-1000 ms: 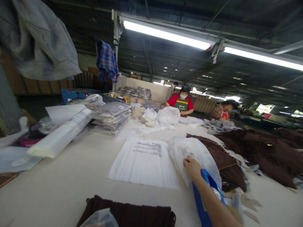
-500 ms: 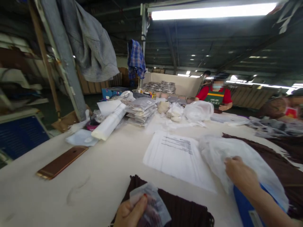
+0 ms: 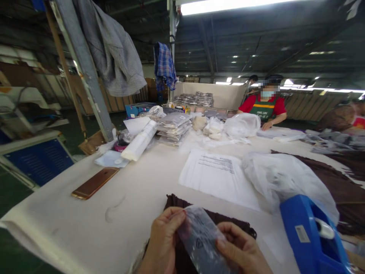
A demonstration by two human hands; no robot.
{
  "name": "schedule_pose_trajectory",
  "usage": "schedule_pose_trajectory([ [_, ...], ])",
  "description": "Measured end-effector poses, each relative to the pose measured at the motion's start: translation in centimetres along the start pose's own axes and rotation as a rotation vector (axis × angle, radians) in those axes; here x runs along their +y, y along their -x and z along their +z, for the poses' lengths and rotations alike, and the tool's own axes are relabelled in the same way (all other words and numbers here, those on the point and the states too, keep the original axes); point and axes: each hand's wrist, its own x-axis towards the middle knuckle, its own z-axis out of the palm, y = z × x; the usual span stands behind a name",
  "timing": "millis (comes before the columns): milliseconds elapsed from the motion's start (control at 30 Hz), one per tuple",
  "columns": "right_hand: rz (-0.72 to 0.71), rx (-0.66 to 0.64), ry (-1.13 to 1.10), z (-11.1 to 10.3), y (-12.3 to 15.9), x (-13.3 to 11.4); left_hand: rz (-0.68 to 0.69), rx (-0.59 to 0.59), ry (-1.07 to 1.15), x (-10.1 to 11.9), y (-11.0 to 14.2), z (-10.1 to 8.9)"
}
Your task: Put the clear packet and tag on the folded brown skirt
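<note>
My left hand (image 3: pixel 163 243) and my right hand (image 3: pixel 242 251) both pinch a small clear plastic packet (image 3: pixel 201 239) at the bottom of the view, thumbs on top. Under them lies a folded dark brown pleated garment (image 3: pixel 182 203) on the white table (image 3: pixel 134 213). A blue tape dispenser (image 3: pixel 310 236) stands just right of my right hand. Behind it sits a heap of clear plastic bags (image 3: pixel 285 179), and a flat stack of printed clear bags (image 3: pixel 219 175) lies in the middle of the table.
A phone in a reddish-brown case (image 3: pixel 95 182) lies at left near the table edge. A roll of bags (image 3: pixel 139 140) and stacked packed garments (image 3: pixel 173 127) stand further back. Brown garments (image 3: pixel 342 179) cover the right side. A person in a red shirt (image 3: pixel 264 104) works across the table.
My right hand left the heap of plastic bags and came down to the small packet, which my left hand has raised. The view tilted down and left.
</note>
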Motion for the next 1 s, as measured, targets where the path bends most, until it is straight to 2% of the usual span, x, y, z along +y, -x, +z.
schedule_pose_trajectory([
  [100,-0.034,0.123,0.061,-0.2,0.0,-2.7,0.069,0.042,-0.138,1.8,-0.1,-0.7],
  [233,-0.175,0.255,0.141,-0.7,-0.9,-4.5,0.128,-0.03,-0.396,2.6,-1.2,-1.3],
  [300,-0.308,0.3,0.363,-1.3,-1.6,-4.2,0.219,-0.068,-0.663,2.2,-2.1,-1.7],
  [367,-0.471,0.33,0.69,-2.1,-2.3,-3.3,0.306,-0.079,-0.905,1.5,-3.1,-2.1],
  [433,-0.586,0.334,0.934,-3.0,-3.0,-2.2,0.341,-0.071,-1.02,0.7,-3.7,-2.6],
  [500,-0.634,0.329,1.034,-3.7,-3.5,-1.4,0.343,-0.06,-1.119,0.0,-3.9,-3.0],
  [567,-0.665,0.315,1.082,-4.2,-3.9,-0.7,0.366,-0.048,-1.309,-0.6,-3.8,-3.3],
  [633,-0.703,0.293,1.135,-4.6,-4.1,-0.3,0.534,0.0,-1.514,-1.1,-3.6,-3.5],
  [700,-0.739,0.267,1.183,-5.0,-4.3,0.2,0.899,0.019,-1.609,-1.3,-3.4,-3.7],
  [733,-0.756,0.255,1.206,-5.2,-4.4,0.5,1.1,-0.024,-1.61,-1.3,-3.4,-3.7],
  [767,-0.772,0.246,1.228,-5.5,-4.5,0.7,1.265,-0.118,-1.599,-1.3,-3.4,-3.6],
  [800,-0.787,0.237,1.249,-5.8,-4.7,1.0,1.362,-0.251,-1.592,-1.3,-3.4,-3.5],
  [833,-0.801,0.23,1.271,-6.1,-4.8,1.2,1.384,-0.391,-1.597,-1.2,-3.4,-3.3],
  [867,-0.812,0.225,1.29,-6.3,-4.8,1.4,1.35,-0.501,-1.618,-1.2,-3.4,-3.2],
  [900,-0.821,0.227,1.304,-6.5,-4.8,1.5,1.283,-0.565,-1.652,-1.3,-3.4,-3.1],
  [933,-0.836,0.24,1.324,-6.5,-4.7,1.4,1.208,-0.587,-1.69,-1.4,-3.4,-3.1],
  [1000,-0.902,0.284,1.406,-6.0,-4.2,0.9,1.082,-0.56,-1.746,-1.7,-3.4,-3.3],
])
